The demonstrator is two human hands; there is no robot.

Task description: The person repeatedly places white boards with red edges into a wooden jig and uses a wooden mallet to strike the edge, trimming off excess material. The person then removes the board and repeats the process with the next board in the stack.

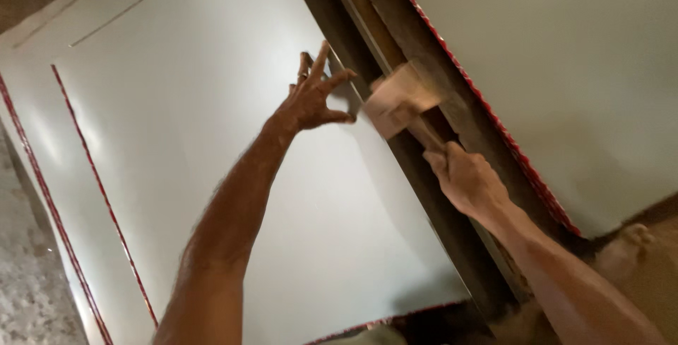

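Observation:
My right hand (467,177) grips the handle of a wooden mallet (399,98), whose pale block head is blurred just above the edge of a large white metal sheet (198,140). My left hand (314,94) rests with fingers spread on that sheet's right edge, right beside the mallet head. A dark steel rail (424,175) runs diagonally under that edge, from the top centre down to the lower right.
A second white sheet (565,69) with a red-trimmed edge lies beyond the rail at the upper right. Red lines run along the left side of the near sheet. Rough concrete floor (28,281) shows at the lower left, and a foot (632,242) at the right.

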